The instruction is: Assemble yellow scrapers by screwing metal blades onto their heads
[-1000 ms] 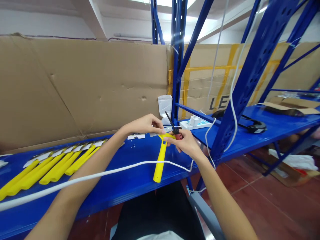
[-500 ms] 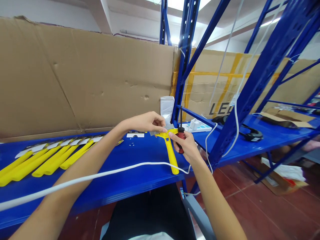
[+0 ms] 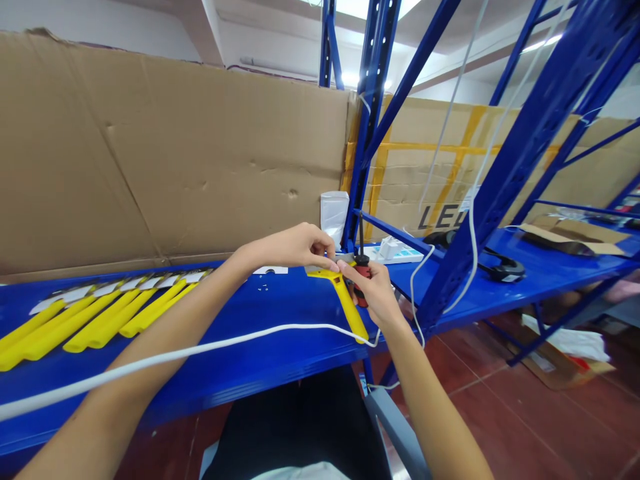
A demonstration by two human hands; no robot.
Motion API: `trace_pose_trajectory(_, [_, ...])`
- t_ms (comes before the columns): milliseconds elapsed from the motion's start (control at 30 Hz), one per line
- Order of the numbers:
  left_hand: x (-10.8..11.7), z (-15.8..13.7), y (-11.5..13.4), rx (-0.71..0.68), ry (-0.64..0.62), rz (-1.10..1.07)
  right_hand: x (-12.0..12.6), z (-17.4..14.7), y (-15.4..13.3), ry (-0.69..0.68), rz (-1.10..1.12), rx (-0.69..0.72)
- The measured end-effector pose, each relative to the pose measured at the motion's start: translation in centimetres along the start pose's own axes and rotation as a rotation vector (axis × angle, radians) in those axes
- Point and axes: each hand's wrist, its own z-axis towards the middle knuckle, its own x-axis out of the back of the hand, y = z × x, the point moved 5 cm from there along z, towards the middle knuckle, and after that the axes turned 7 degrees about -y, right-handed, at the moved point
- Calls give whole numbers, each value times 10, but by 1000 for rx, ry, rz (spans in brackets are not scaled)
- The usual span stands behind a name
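Observation:
A yellow-handled scraper [image 3: 351,308] is held above the blue shelf, its handle slanting down toward me and to the right. My left hand [image 3: 311,250] is closed, pinching the scraper's head near a thin grey blade [image 3: 345,259]. Closed as well, my right hand [image 3: 375,290] wraps round a red-and-black screwdriver [image 3: 363,270], whose shaft points up. The right thumb and fingertip also touch the scraper's head beside the left fingertips. Whatever small part may lie between the fingertips is hidden.
Several yellow scrapers [image 3: 107,313] lie in a row on the blue shelf [image 3: 240,320] at left. A white cable [image 3: 200,351] crosses in front. Tiny screws [image 3: 263,288] lie near a white-and-black card [image 3: 271,271]. A power strip [image 3: 395,252] sits behind the blue post.
The scraper has turned, its handle end swinging to the right and its head levelling between my fingers. Both hands keep nearly the same place; the screwdriver remains in my right hand.

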Motion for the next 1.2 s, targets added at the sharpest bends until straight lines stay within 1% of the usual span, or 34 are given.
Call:
trace_pose_trajectory(200, [2, -6, 1, 17, -59, -63, 3, -2, -4, 42, -15, 34])
trace_pose_trajectory(433, [5, -6, 11, 10, -1, -6, -5, -2, -4, -45, 33, -7])
trace_pose_trajectory(500, [5, -6, 13, 9, 8, -8, -5, -2, -6, -23, 49, -25])
trace_pose_trajectory(567, [4, -5, 13, 12, 13, -20, -5, -3, -7, 29, 88, -41])
trace_pose_trajectory(700, [2, -5, 8, 36, 5, -74, -3, -6, -8, 116, 141, -66])
trace_pose_trajectory(867, [0, -5, 5, 43, 2, -137, -5, -8, -9, 118, 127, -82])
trace_pose_trajectory(1000, [3, -5, 4, 54, 7, -181, -4, -10, -12, 149, 128, -34])
trace_pose_trajectory(1067, [7, -7, -5, 82, 33, -210, -2, -11, -14, 186, 150, 4])
trace_pose_trajectory(1100, [10, -8, -13, 107, 51, -227, 0, -11, -15, 206, 157, 20])
trace_pose_trajectory(1200, [17, -14, -54, 183, 102, -249, 5, -14, -20, 256, 137, 58])
